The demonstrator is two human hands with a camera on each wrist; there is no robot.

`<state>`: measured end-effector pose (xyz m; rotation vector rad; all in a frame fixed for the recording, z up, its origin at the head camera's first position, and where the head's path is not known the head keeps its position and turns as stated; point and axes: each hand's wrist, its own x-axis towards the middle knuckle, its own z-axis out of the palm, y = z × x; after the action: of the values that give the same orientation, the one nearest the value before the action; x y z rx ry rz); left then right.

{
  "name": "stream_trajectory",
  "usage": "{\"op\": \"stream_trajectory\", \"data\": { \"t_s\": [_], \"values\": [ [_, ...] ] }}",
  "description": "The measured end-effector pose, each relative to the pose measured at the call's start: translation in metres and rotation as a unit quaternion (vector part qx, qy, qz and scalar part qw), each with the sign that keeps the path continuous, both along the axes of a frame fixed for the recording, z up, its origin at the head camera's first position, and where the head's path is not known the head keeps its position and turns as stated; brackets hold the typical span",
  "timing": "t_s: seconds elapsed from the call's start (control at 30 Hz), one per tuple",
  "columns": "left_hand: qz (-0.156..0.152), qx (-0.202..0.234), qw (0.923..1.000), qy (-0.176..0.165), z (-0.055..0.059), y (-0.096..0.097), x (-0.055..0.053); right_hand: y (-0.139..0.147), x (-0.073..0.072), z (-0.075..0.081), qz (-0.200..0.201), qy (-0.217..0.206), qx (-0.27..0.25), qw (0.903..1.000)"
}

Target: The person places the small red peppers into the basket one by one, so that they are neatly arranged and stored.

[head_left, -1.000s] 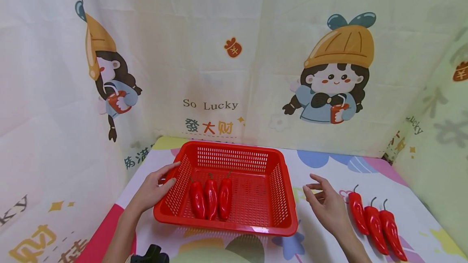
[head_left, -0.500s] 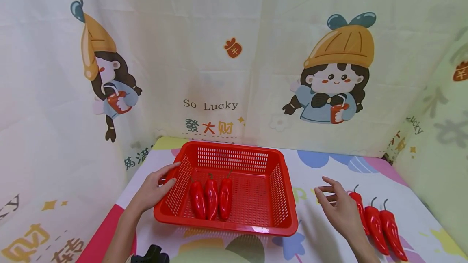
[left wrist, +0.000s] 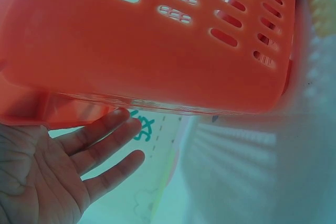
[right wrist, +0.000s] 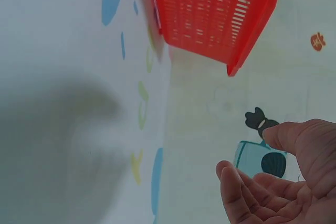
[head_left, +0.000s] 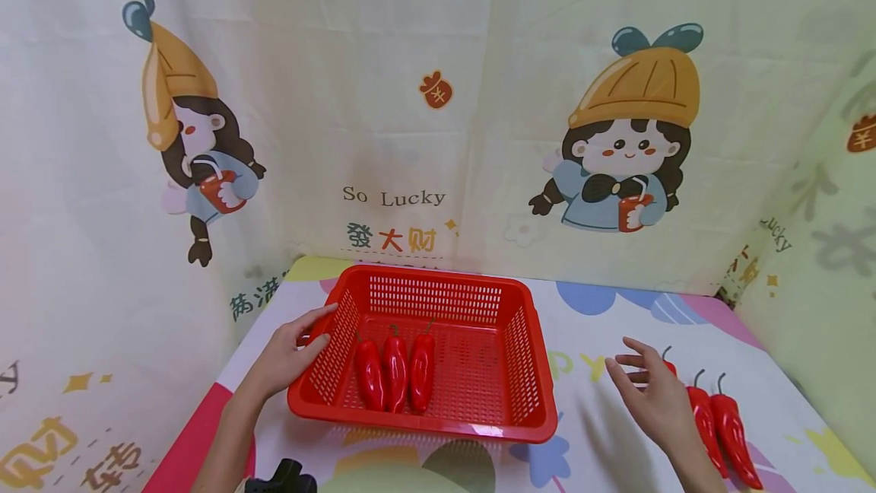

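Note:
A red plastic basket (head_left: 458, 426) with slotted walls stands on the table. Inside it lie three glossy red chili peppers (head_left: 395, 373) side by side, towards the left. My left hand (head_left: 284, 356) rests at the basket's left rim; in the left wrist view its lower fingers (left wrist: 110, 177) extend loosely below that rim. To the right of the basket, my right hand (head_left: 653, 395) is raised above the table with relaxed fingers and holds nothing, as the right wrist view also shows. Three more red chili peppers (head_left: 735, 436) lie beyond it, the nearest mostly hidden behind the hand.
A patterned cloth (head_left: 591, 337) covers the table. Printed curtains (head_left: 493, 135) hang close around the back and both sides. A black object (head_left: 282, 478) shows at the bottom edge, near the left forearm.
My right hand has moved right and slightly towards me, now overlapping the nearest peppers in the head view. The left hand, basket and peppers have stayed put.

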<state>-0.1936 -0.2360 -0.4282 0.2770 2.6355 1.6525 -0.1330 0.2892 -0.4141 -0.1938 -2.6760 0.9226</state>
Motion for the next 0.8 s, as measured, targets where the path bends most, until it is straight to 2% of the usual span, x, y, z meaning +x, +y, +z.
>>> {"op": "stream_trajectory", "data": {
  "t_s": [0.1,0.33,0.43,0.6,0.8],
  "values": [
    [-0.001,0.001,1.0000,0.001,0.000,-0.001,0.001,0.005,0.000,-0.003,-0.005,-0.005,0.004,1.0000],
    [0.002,-0.002,1.0000,-0.001,0.000,-0.002,0.001,0.011,-0.004,-0.004,-0.021,-0.075,0.011,0.9969],
    [0.004,-0.004,1.0000,0.001,-0.001,-0.001,0.001,0.015,-0.007,-0.004,-0.028,-0.090,0.016,0.9954],
    [0.002,-0.004,1.0000,0.000,-0.003,-0.002,0.000,0.022,-0.008,-0.006,-0.050,-0.091,0.032,0.9940],
    [0.003,-0.002,1.0000,-0.001,-0.003,-0.002,-0.002,0.032,-0.009,-0.009,-0.052,-0.085,0.046,0.9940]
  ]
}}
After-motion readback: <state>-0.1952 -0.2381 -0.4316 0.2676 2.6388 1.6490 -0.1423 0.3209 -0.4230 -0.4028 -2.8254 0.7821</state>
